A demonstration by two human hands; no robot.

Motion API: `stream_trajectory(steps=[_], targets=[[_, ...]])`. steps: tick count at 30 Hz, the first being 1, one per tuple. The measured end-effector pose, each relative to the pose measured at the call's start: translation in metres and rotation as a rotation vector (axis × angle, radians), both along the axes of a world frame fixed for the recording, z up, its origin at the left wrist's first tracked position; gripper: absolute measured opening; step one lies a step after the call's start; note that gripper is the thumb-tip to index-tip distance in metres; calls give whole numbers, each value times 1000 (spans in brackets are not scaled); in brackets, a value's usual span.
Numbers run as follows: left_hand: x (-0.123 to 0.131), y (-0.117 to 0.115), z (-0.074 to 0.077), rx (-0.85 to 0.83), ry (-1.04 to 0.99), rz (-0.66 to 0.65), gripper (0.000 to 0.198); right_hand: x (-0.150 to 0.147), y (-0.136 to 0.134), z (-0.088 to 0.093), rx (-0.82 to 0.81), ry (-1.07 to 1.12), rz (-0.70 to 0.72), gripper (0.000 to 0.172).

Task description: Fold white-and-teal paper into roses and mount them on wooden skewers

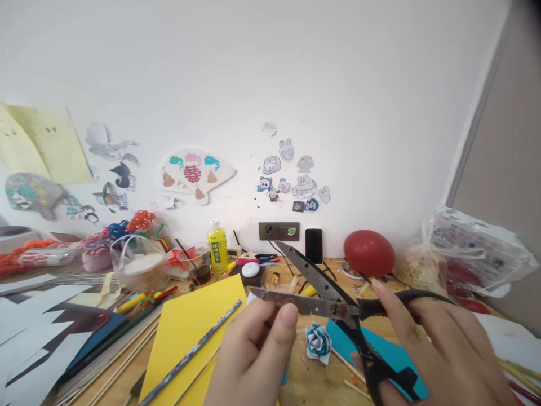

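My right hand (448,344) holds black-handled scissors (327,288) with their blades spread apart and pointing left. The dark metal of the blades is stained. My left hand (249,355) is closed in a pinch at the lower blade, with the thumb touching its edge. Whether anything small is between those fingers I cannot tell. Below the blades lies a folded blue and white paper rose (318,341). Yellow paper (181,321) is to the left, with a long grey patterned strip (190,355) across it. Blue paper (391,352) lies partly behind the scissors.
A yellow drink bottle (217,251), a phone (314,246) and a red balloon (369,252) stand near the wall. White paper pieces (38,332) and thin wooden sticks (122,366) cover the left side. Plastic bags (477,254) sit at the right.
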State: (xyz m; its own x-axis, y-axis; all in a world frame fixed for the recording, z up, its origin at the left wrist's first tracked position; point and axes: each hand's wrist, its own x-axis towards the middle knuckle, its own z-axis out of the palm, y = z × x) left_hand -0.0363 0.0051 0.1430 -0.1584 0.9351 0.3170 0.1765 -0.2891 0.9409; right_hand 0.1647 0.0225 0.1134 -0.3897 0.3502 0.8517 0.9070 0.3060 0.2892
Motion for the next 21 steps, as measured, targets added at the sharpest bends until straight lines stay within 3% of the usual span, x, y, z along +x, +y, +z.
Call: stream_trajectory(steps=[9, 15, 21], targets=[[-8, 4, -2, -86, 48, -104, 49, 12, 9, 0, -42, -52, 126, 65], [-9, 7, -3, -125, 20, -150, 49, 17, 11, 1, 6, -143, 107, 66], [-2, 3, 3, -118, -11, -44, 47, 19, 13, -2, 7, -214, 98, 63]])
